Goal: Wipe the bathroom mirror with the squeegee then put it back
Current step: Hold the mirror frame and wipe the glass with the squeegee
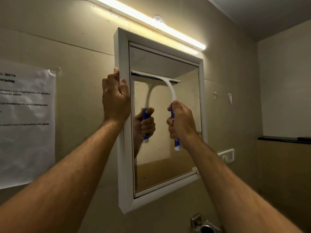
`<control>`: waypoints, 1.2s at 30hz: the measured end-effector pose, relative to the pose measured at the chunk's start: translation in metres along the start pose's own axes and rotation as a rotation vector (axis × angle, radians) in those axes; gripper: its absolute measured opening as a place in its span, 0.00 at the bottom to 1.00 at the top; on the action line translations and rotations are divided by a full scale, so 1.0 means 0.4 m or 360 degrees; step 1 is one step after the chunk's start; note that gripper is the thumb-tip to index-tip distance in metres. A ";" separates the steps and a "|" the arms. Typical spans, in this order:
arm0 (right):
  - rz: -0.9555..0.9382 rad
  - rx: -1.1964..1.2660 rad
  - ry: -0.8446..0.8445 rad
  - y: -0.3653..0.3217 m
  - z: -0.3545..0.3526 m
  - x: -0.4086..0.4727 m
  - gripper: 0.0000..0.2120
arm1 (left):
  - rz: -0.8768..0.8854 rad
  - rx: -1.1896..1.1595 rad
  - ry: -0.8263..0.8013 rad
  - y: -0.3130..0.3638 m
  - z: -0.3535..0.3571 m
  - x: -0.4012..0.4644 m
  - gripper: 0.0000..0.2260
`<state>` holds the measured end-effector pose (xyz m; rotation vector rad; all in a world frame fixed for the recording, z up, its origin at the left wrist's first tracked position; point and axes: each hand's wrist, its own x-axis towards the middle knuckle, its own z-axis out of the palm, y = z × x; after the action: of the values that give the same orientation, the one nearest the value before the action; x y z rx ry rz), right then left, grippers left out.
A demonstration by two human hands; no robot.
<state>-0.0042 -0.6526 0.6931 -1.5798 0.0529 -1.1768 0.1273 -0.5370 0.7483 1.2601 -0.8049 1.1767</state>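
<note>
Now we grip the mirror's [168, 132] white frame with our left hand [116, 100], while our right hand [180, 121] clutches the squeegee [168, 86] handle, its blade pressed against the upper glass.

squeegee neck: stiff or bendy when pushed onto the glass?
Probably a little bendy: the squeegee has a thin, curved white neck. Likely light, since the right hand alone holds it up. The left hand grips the mirror frame, so the frame may shift under pressure.
</note>
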 end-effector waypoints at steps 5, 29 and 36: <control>-0.0055 0.0152 -0.0020 -0.098 0.020 0.074 0.15 | 0.0031 0.0017 -0.0019 -0.007 -0.003 -0.002 0.17; -0.0030 -0.0035 -0.0023 0.051 0.011 0.000 0.13 | 0.0036 -0.0012 0.0012 -0.021 0.007 -0.014 0.19; -0.0025 -0.0040 0.0006 -0.012 0.002 0.018 0.14 | 0.0004 -0.0118 -0.0044 -0.037 0.008 -0.046 0.19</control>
<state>-0.0024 -0.6543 0.7013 -1.6029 0.0581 -1.1959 0.1373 -0.5429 0.7275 1.2171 -0.8630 1.1236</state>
